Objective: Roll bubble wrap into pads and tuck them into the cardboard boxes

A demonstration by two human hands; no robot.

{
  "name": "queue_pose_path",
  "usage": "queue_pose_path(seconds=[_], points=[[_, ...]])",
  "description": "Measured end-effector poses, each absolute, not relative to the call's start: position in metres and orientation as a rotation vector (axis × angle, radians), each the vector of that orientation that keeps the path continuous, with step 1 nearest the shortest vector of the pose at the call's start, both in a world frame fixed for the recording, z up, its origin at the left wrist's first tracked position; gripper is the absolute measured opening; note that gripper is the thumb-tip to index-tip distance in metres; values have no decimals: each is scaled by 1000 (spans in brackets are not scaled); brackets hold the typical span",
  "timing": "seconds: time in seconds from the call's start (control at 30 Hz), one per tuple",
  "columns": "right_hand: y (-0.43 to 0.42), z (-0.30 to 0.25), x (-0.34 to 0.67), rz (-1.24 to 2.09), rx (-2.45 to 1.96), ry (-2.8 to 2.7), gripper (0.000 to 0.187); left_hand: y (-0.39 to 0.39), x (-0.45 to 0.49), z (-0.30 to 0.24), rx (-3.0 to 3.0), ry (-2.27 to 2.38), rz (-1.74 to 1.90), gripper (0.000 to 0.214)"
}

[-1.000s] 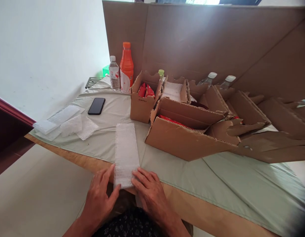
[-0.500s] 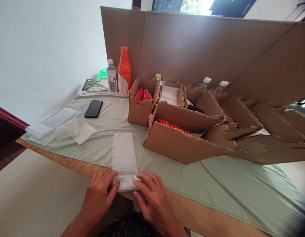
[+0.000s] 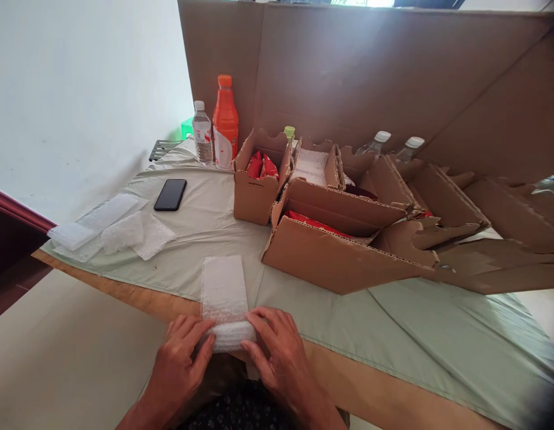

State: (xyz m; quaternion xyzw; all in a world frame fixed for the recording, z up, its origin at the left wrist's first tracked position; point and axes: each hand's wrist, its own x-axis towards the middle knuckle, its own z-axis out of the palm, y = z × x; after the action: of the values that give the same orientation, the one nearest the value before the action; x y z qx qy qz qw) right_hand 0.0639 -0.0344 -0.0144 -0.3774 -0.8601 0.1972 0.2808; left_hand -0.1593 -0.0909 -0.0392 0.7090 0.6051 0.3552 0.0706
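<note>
A strip of white bubble wrap lies on the pale green cloth at the table's near edge, its near end rolled into a thick tube. My left hand grips the tube's left end with curled fingers. At the tube's right end my right hand does the same, fingers curled over the roll. Whether anything is inside the roll is hidden.
Open cardboard boxes with red packets stand mid-table before a tall cardboard sheet. An orange bottle, a water bottle, a black phone and loose bubble wrap pieces lie left.
Both hands have rolled the near end of the bubble wrap away from me; the flat part is shorter and the roll thicker.
</note>
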Motion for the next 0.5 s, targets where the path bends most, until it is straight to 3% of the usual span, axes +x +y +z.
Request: queue_pose_path(seconds=[0.13,0.3,0.4,0.5], points=[[-31,-14,58,405,-908,-2457,34,-83,-162,-44,2132,1960,1094,21],[-30,-8,56,659,-968,-2393,22,-97,-164,-32,2229,1750,1119,29],[-33,-6,60,726,-1006,-2348,26,-97,-163,-29,2216,1699,1100,26],[-35,-6,60,564,-1010,-2379,34,-87,-162,-34,2155,1838,1063,23]])
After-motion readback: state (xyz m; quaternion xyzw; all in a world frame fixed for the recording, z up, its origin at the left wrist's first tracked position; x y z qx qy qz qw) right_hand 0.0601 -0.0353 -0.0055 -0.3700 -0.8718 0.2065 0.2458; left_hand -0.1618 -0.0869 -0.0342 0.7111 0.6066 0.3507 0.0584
